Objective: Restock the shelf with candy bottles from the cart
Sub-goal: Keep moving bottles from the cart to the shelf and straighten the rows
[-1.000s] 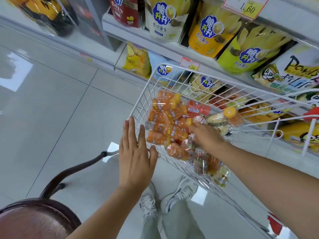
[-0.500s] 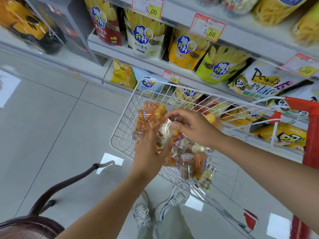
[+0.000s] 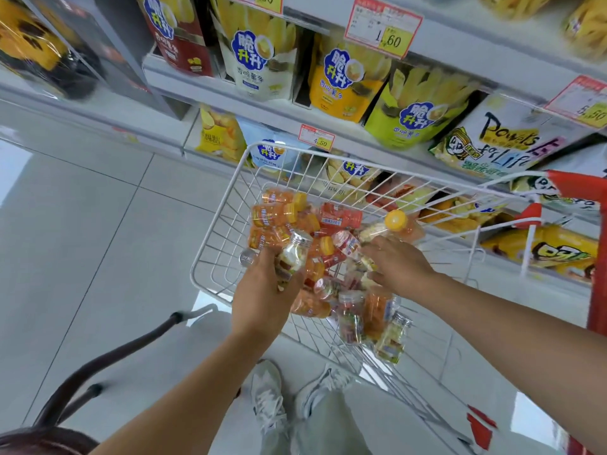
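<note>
A white wire cart [image 3: 216,244] holds a heap of small candy bottles [image 3: 282,215], several orange with yellow caps, others clear with silver caps. My left hand [image 3: 262,290] holds a clear silver-capped candy bottle [image 3: 294,254] above the cart's near left corner. My right hand [image 3: 397,264] reaches down into the heap, fingers spread on the bottles in the middle; whether it grips one I cannot tell.
The shelf [image 3: 269,106] behind the cart carries yellow, white and red snack bags with price tags [image 3: 382,26]. A red cart handle [image 3: 581,188] is at the right. A dark chair frame [image 3: 108,359] stands at the lower left. My shoes [image 3: 269,399] are under the cart's edge.
My right hand passed the clear bottle to my left hand, then dropped back into the heap. My left hand rose from beside the cart and now holds that bottle.
</note>
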